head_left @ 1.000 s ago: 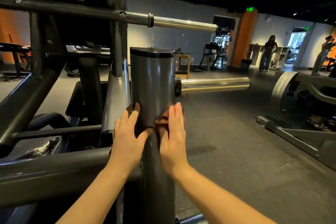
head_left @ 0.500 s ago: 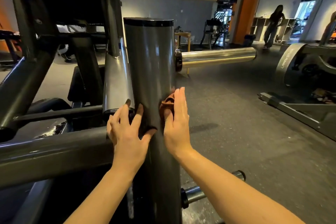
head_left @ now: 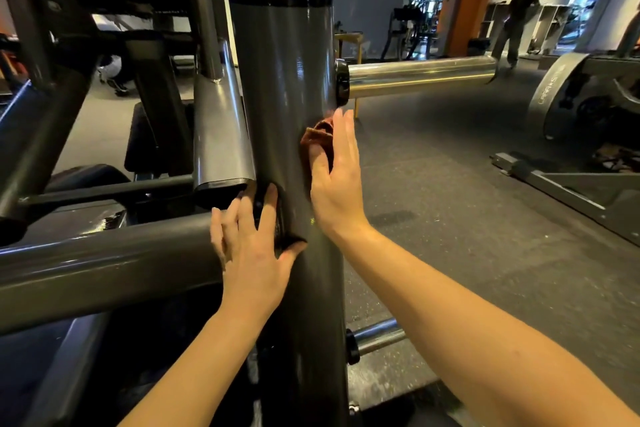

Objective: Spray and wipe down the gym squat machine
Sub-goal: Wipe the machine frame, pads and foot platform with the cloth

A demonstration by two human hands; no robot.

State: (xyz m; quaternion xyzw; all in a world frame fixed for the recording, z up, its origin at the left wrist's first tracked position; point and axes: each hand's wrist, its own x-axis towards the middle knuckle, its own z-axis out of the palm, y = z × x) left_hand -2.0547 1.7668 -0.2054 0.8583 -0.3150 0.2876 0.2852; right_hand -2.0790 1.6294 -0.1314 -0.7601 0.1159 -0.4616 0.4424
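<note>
The squat machine [head_left: 104,263] fills the left and middle of my view, dark grey tubes joined at angles; its thick upright post [head_left: 284,87] stands right in front of me, glossy, with a black cap on top. A chrome peg [head_left: 419,76] sticks out of the post to the right, and a shorter one [head_left: 377,340] lower down, over the dark floor [head_left: 485,253]. My left hand [head_left: 252,253] lies flat on the near left side of the post, fingers spread and gripping nothing. My right hand [head_left: 337,180] is higher on the right side, fingers straight, pressing a bunched reddish-brown cloth [head_left: 317,137] against the post just below the upper peg.
</note>
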